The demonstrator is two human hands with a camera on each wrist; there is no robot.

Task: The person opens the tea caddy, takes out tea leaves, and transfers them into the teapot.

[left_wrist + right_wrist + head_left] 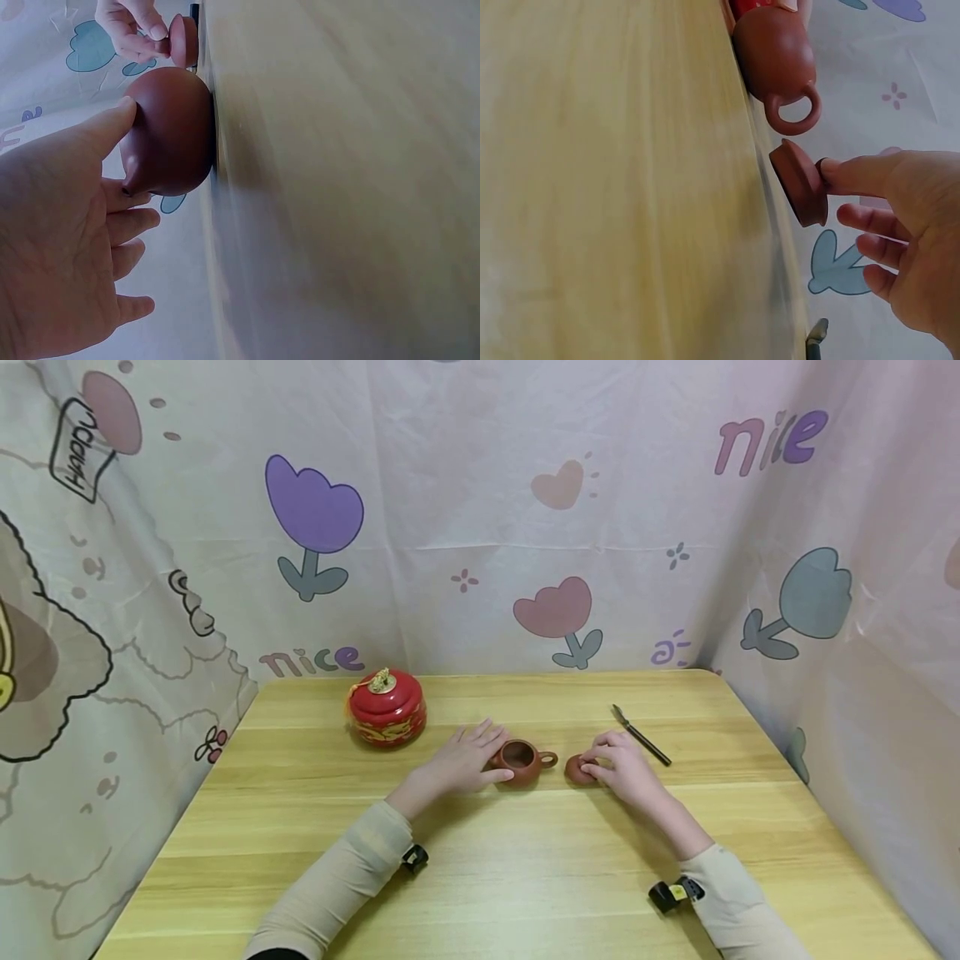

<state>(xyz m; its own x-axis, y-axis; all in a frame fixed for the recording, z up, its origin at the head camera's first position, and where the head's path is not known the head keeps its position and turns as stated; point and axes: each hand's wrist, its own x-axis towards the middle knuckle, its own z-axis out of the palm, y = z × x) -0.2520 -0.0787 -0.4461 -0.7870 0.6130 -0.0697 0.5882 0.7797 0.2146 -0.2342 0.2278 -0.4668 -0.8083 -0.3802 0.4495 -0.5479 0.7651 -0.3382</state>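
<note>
A small brown clay teapot (527, 770) stands lidless on the table, its loop handle pointing right. My left hand (468, 758) is at its spout side, thumb against the near wall and index finger behind the spout; the other fingers spread out, as the left wrist view shows. Just right of the handle, my right hand (618, 768) pinches the knob of the teapot lid (801, 184) between thumb and finger. The lid is tilted in the right wrist view, close over the tabletop. Its knob is mostly hidden by the fingertips.
A red lidded jar (387, 710) with gold decoration and a tassel stands at the back left. A dark slim pen-like tool (642, 737) with a pointed tip lies behind the right hand. Patterned cloth (465, 510) hangs along the back and sides of the wooden table (510, 885).
</note>
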